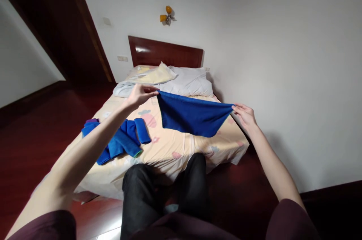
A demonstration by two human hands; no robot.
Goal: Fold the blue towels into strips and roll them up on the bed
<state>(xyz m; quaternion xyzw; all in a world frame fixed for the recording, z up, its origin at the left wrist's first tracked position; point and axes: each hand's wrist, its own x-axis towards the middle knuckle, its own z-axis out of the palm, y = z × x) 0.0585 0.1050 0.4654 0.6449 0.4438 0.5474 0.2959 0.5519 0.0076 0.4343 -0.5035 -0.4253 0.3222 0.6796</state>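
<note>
A blue cloth hangs stretched between my two hands over the bed. My left hand pinches its upper left corner, fingers closed on it. The upper right corner is held between the fingertips of my right hand. Its top edge runs nearly straight and the lower part droops, with a thin green edge at the sides. Several blue cloths lie in a loose pile on the left part of the bed, partly hidden behind my left forearm, with a bit of purple cloth at the far end.
A white pillow and a crumpled pale yellow and white cover lie by the dark wooden headboard. A wall stands close on the right. My knees are at the bed's near edge.
</note>
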